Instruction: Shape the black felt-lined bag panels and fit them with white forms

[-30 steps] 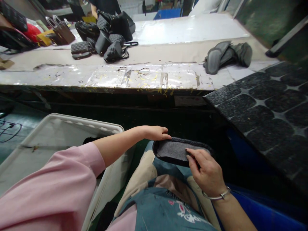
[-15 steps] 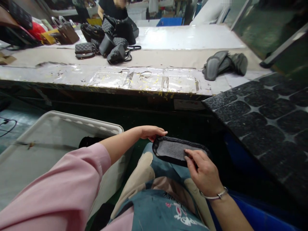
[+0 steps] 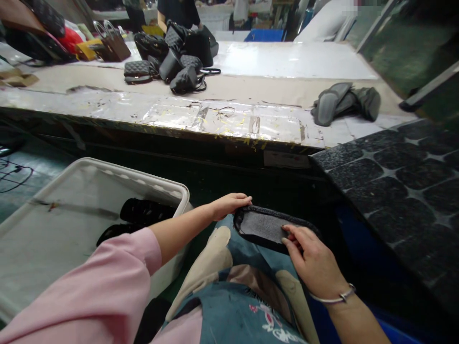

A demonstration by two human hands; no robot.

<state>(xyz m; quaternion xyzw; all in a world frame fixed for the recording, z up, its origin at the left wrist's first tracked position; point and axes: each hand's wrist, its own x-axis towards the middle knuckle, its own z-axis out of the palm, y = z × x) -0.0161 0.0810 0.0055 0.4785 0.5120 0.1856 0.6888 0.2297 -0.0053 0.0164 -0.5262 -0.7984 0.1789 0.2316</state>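
A long oval black piece [image 3: 263,226] with a grey inner face and a raised dark rim lies over my lap, its grey side up. My left hand [image 3: 232,204] grips its left end, fingers on the far rim and the thumb hidden. My right hand [image 3: 310,255], a bracelet at its wrist, is over the right part of the piece, fingers and thumb pinched at its near edge. Whether anything small is between those fingertips is too small to tell.
On my left stands a white bin [image 3: 136,174] with black pieces [image 3: 145,211] inside. Ahead is a long worktable [image 3: 172,112] with black bags [image 3: 179,59] and grey pieces [image 3: 333,102]. A black patterned panel [image 3: 401,177] juts in at the right. A person stands behind the table.
The view has shifted slightly, so the table and bin appear further right and more of the bin's black contents shows. Both hands stay on the oval piece in nearly the same pose.
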